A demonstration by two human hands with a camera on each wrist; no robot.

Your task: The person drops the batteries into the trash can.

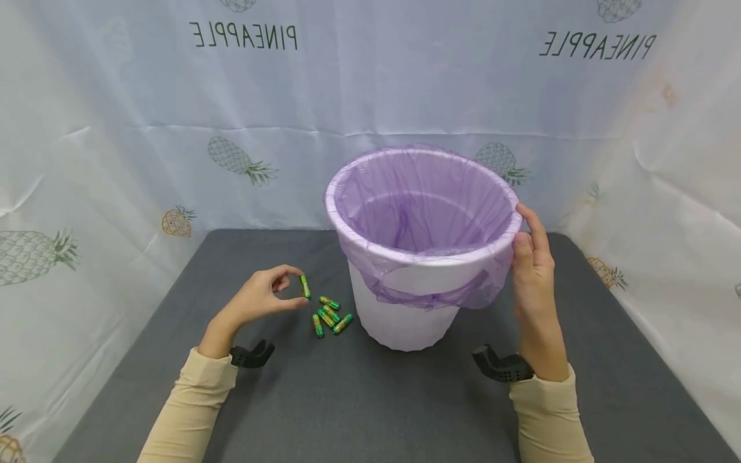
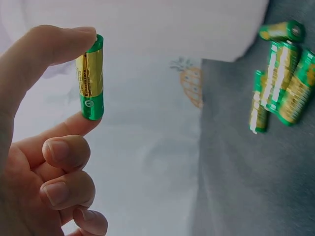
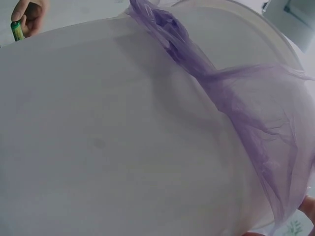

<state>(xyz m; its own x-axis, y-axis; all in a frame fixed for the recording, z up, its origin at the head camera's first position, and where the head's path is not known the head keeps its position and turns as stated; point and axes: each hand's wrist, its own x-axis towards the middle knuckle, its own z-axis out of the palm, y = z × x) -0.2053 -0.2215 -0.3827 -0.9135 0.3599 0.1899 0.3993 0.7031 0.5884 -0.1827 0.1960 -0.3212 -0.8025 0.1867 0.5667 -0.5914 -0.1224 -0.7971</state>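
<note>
My left hand [image 1: 263,292] pinches a green and gold battery [image 2: 90,78] by its two ends, between thumb and index finger; the other fingers are curled back. Just right of this hand, several matching batteries [image 1: 328,315] lie loosely grouped on the dark table. A white trash bin [image 1: 405,325] stands to their right, lined with a thin purple plastic bag [image 1: 399,222] folded over the rim. At the bin's right side, my right hand [image 1: 534,276] rests thumb and fingertips against the bagged rim. Its palm is mostly out of sight in the right wrist view.
The dark grey table [image 1: 341,405] reaches back to a white curtain [image 1: 370,83] printed with pineapples and reversed lettering, which also hangs at both sides. Each wrist carries a black camera mount [image 1: 253,354].
</note>
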